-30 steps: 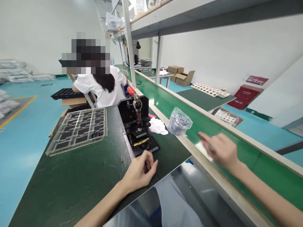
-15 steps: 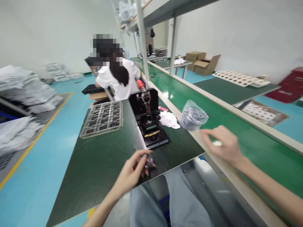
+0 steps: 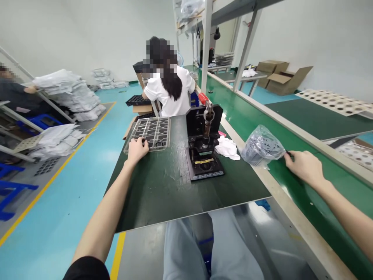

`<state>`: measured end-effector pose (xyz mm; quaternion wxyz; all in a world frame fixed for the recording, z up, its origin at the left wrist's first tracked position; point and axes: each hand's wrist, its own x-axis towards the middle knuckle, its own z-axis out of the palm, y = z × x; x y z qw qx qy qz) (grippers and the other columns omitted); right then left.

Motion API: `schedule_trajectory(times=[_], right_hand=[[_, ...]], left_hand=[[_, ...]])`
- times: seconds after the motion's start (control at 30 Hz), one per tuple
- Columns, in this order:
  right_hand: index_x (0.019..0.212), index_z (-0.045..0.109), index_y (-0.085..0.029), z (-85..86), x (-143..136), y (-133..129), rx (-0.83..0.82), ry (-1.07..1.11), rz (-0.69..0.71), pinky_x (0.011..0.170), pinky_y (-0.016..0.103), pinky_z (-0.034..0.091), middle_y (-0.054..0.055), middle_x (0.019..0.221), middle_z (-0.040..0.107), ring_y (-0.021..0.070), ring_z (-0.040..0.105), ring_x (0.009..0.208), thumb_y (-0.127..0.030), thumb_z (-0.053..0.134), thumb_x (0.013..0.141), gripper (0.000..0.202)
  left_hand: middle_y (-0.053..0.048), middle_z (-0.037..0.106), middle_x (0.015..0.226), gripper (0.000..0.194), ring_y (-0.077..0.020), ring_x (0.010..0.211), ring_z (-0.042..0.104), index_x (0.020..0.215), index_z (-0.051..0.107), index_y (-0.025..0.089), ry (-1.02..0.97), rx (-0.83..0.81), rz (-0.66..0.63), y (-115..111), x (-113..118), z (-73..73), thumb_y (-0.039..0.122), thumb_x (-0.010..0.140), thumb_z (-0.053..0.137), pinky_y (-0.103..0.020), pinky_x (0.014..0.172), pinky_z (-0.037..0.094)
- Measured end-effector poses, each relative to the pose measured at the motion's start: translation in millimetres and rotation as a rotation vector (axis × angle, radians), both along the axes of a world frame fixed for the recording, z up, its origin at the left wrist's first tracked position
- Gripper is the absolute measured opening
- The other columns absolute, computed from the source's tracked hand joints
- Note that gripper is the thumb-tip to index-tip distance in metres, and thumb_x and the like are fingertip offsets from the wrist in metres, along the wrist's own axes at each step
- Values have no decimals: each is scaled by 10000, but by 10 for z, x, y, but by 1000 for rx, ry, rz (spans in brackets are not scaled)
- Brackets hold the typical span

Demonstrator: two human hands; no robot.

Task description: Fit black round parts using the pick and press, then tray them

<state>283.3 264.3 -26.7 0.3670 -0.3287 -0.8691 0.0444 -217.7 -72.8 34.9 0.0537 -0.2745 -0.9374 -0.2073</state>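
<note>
Head view: left hand (image 3: 138, 149) now at tray (image 3: 168, 133)

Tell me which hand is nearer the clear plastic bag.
Right. The right hand is at the edge of the plastic bag; the left hand is across the table, at the compartmented tray.

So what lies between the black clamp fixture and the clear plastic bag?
A crumpled white cloth, with a small pink item behind it, lies between the clamp fixture and plastic bag in the head view.
</note>
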Motion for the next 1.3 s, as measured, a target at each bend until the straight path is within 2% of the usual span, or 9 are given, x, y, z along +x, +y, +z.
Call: schedule_trajectory(times=[0.1,0.17,0.3,0.47,0.57,0.73,0.9,1.1,1.3], right_hand=[[589,512,-268,287,46,-437,-131,89,-268,467,331,244,56,491,446,219,396,423,-659,477,944,529],[640,539,-269,475,19,-850,-286,216,-295,462,340,269,50,523,472,235,475,470,-614,536,961,471],[640,511,-232,551,-319,-1682,-358,226,123,453,308,319,22,583,466,181,462,505,-546,607,984,475],[614,372,-201,161,-1032,-2177,-312,-39,506,518,285,370,12,576,448,161,487,591,-407,480,1085,525],[774,557,-190,-4,-1244,-2228,-198,-119,531,550,297,402,32,660,547,187,547,659,-418,464,1087,398],[1091,622,-174,47,-1082,-2164,-292,-88,503,590,298,485,49,807,595,190,594,696,-442,510,1065,291],[1108,657,-193,271,-982,-1937,-382,71,430,736,295,513,68,915,633,185,623,832,-356,414,1107,293],[1160,757,-199,312,-1448,-1678,-460,152,542,926,336,514,82,1035,667,200,636,984,-446,507,1082,360],[1107,789,-175,192,-1784,-1689,-475,143,588,737,289,530,83,962,715,187,656,852,-457,530,1070,385]], left_hand=[[-288,551,1298,456,-418,1290,505,1281,637,59,74,-21,5,-81,6,-104,275,932,437,-527,1103,420],[-318,477,1375,483,-457,1336,441,1323,602,40,110,-29,22,-143,49,-144,285,946,423,-571,1093,413],[-329,450,1406,469,-479,1330,425,1302,569,26,224,-34,-18,-152,389,-169,316,975,399,-563,963,505],[-115,706,1078,269,-249,1024,668,1139,607,169,214,39,-607,-98,1311,-282,268,998,400,-356,880,560],[-54,727,1006,216,-188,901,696,1115,590,195,148,87,-898,-137,1810,-416,257,1022,405,-290,753,560],[-98,684,1079,281,-246,960,662,1170,584,143,224,17,-1047,-119,2176,-509,349,1042,443,-342,678,582],[-125,651,1133,302,-263,981,630,1171,606,123,204,-46,-1193,41,2226,-529,358,1025,486,-371,723,599],[-136,647,1273,321,-231,1093,592,1304,577,120,69,118,-1339,62,2118,-604,179,1011,458,-356,978,557],[-155,658,1263,348,-249,1138,600,1312,536,68,5,161,-1272,-77,2038,-607,123,978,459,-369,982,565]])
